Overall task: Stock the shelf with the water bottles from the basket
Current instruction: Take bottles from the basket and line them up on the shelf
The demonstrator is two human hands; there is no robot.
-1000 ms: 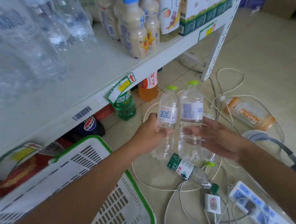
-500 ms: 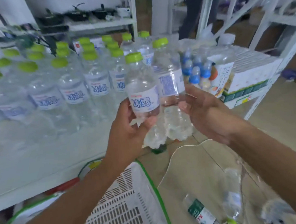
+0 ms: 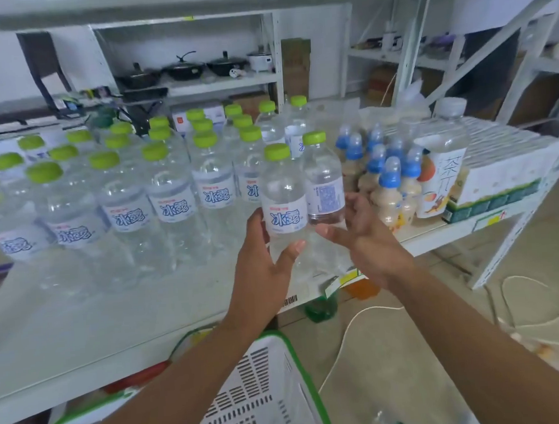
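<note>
Two clear water bottles with green caps are upright side by side at the white shelf's (image 3: 114, 322) front right. My left hand (image 3: 262, 272) grips the left bottle (image 3: 283, 208), whose blue-lettered label faces me. My right hand (image 3: 368, 242) grips the right bottle (image 3: 324, 182) low down, thumb in front. Whether their bases touch the shelf cannot be told. Rows of the same water bottles (image 3: 171, 199) stand on the shelf to the left. The white basket with a green rim (image 3: 267, 394) sits below my left forearm.
Right of the held bottles stand blue-capped milky drinks (image 3: 388, 184), a tall tea bottle (image 3: 444, 173) and a stack of cartons (image 3: 500, 170). White cables (image 3: 362, 322) lie on the floor. Green (image 3: 321, 308) and orange bottles stand under the shelf. A further rack behind holds pots (image 3: 185, 69).
Both hands have lifted the two bottles from near the floor up to the shelf, beside the rows of bottles. My view has risen from the floor to the shelf.
</note>
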